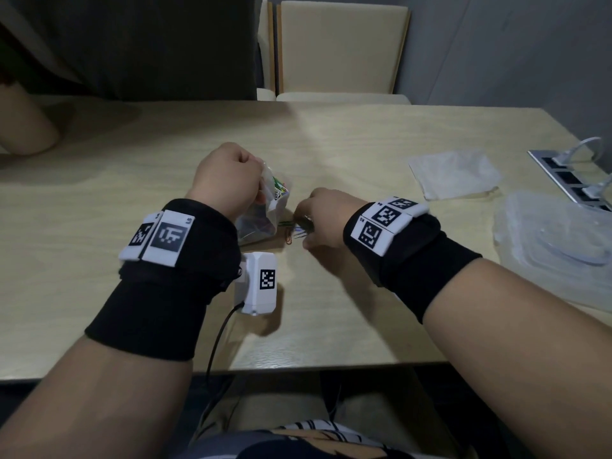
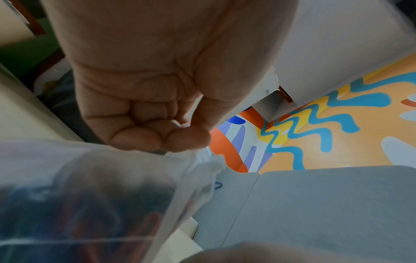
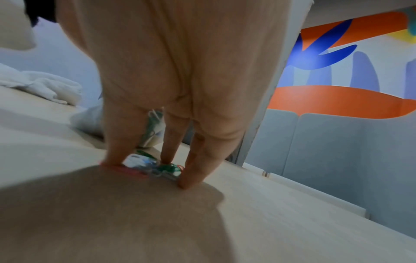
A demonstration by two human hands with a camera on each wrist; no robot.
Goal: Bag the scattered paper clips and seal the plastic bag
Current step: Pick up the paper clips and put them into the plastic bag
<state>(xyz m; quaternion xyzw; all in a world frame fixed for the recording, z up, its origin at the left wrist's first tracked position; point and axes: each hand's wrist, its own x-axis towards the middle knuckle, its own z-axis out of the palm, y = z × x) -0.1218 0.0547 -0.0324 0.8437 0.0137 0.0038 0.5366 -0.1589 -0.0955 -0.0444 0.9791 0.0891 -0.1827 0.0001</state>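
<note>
My left hand (image 1: 231, 180) is curled in a fist and grips the top edge of a clear plastic bag (image 1: 261, 223), held upright on the wooden table (image 1: 331, 309). Coloured paper clips (image 1: 280, 188) show inside the bag. In the left wrist view my left hand (image 2: 155, 131) pinches the bag (image 2: 90, 195) right under the lens. Just right of the bag, my right hand (image 1: 314, 217) reaches down on a small pile of loose clips (image 1: 296, 226). In the right wrist view my right hand (image 3: 157, 170) has its fingertips (image 3: 189, 179) and thumb closed round those clips (image 3: 157, 167). An orange clip (image 1: 288, 239) lies beside them.
A crumpled clear bag (image 1: 453, 173) lies at the right. A clear plastic lid (image 1: 556, 253) sits at the far right, near a socket strip (image 1: 569, 180). A cream chair (image 1: 341, 51) stands behind the table. Another person's arm (image 1: 23, 124) rests at the far left.
</note>
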